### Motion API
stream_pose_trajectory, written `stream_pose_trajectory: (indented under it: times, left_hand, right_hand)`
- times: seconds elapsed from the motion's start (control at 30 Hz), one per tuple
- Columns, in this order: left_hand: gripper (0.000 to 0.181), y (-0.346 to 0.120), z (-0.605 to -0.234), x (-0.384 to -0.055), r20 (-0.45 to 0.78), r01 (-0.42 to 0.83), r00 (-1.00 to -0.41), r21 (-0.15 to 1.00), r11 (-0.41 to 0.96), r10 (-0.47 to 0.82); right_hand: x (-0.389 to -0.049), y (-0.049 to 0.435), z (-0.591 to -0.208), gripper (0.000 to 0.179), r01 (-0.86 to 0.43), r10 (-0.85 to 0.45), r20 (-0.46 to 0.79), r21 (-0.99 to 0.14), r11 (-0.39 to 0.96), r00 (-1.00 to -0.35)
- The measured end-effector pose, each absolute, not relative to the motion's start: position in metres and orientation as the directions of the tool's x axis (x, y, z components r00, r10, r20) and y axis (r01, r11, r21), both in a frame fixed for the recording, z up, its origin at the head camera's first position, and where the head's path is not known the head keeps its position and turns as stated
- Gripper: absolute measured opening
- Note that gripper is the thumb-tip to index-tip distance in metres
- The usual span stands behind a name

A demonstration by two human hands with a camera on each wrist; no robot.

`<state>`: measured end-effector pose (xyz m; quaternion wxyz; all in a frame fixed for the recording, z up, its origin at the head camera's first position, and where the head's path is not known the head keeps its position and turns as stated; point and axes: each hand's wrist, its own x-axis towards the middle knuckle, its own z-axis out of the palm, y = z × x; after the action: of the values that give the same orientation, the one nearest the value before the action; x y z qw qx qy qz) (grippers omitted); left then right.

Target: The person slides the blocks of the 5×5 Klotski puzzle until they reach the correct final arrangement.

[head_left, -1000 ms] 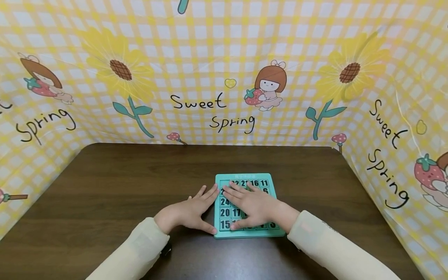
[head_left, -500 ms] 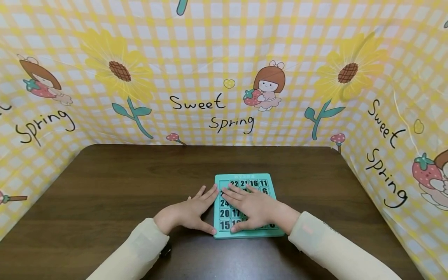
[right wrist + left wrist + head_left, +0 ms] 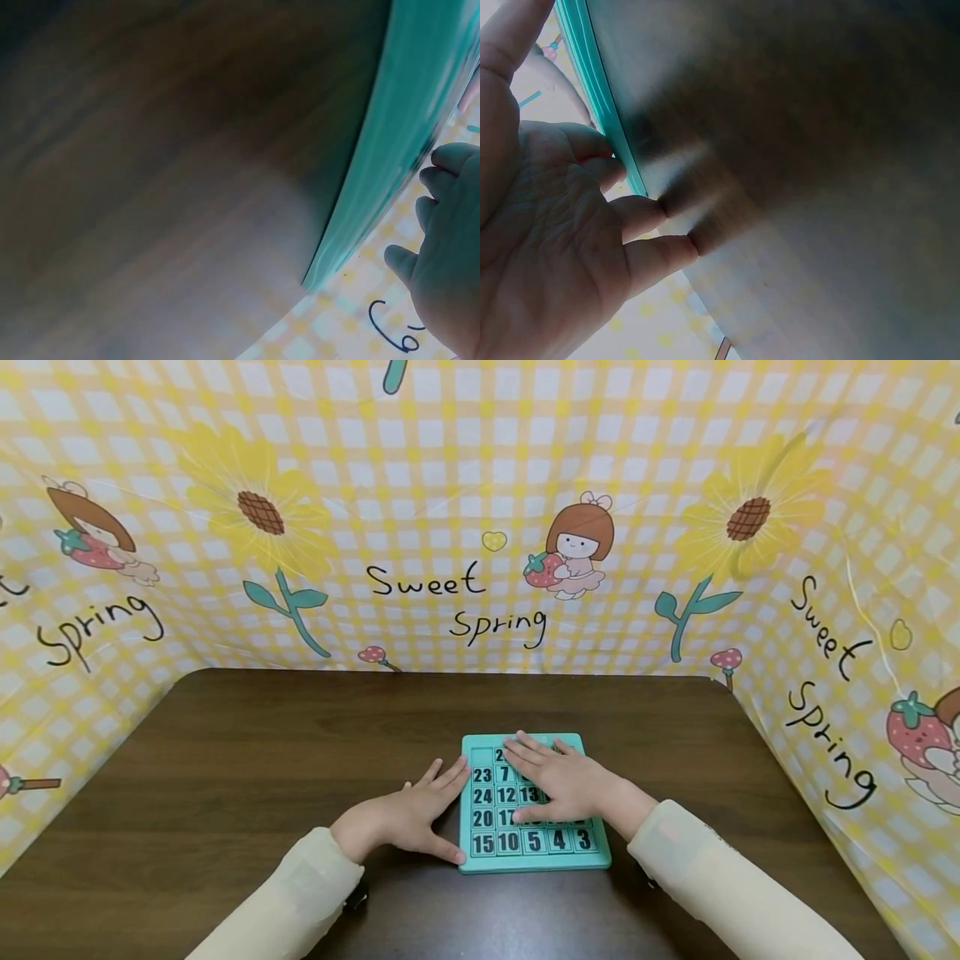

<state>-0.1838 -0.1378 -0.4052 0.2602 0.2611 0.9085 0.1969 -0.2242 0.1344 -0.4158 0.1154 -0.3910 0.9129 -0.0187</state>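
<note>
A teal sliding number puzzle (image 3: 532, 862) lies flat on the brown table, its top-left slot bare. Printed tiles such as 15, 10, 5, 4 and 3 show along its lowest row. My left hand (image 3: 408, 817) touches the puzzle's left edge, thumb at the near corner and straight fingers spread farther up. Across the upper right tiles lies my right hand (image 3: 573, 785), fingers extended and spread, hiding several numbers. In the left wrist view the puzzle's side (image 3: 600, 90) meets the fingers; in the right wrist view the right hand (image 3: 450, 232) is above the teal side (image 3: 371, 157).
The dark wooden table (image 3: 300, 727) stretches around the puzzle. Yellow checked cloth (image 3: 420, 510) with flowers and lettering stands as a wall behind it and along both sides.
My right hand has slid away from me and slightly right over the puzzle, uncovering the lowest row and more left-hand tiles. My left hand has stayed in place.
</note>
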Motion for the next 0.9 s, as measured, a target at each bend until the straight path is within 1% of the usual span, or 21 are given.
stream_pose_trajectory:
  times: [0.27, 0.53, 0.9]
  left_hand:
    - [0.115, -0.139, -0.404, -0.183, -0.370, 0.376, -0.726, 0.491, 0.786, 0.579]
    - [0.114, -0.139, -0.405, -0.184, -0.367, 0.382, -0.723, 0.494, 0.781, 0.585]
    - [0.114, -0.139, -0.405, -0.183, -0.371, 0.378, -0.723, 0.494, 0.783, 0.583]
  right_hand:
    - [-0.227, 0.130, -0.416, 0.095, -0.700, -0.706, -0.219, -0.119, 0.704, -0.673]
    - [-0.227, 0.116, -0.411, 0.092, -0.709, -0.717, -0.232, -0.128, 0.693, -0.658]
    - [-0.229, 0.107, -0.412, 0.093, -0.725, -0.733, -0.229, -0.131, 0.676, -0.641]
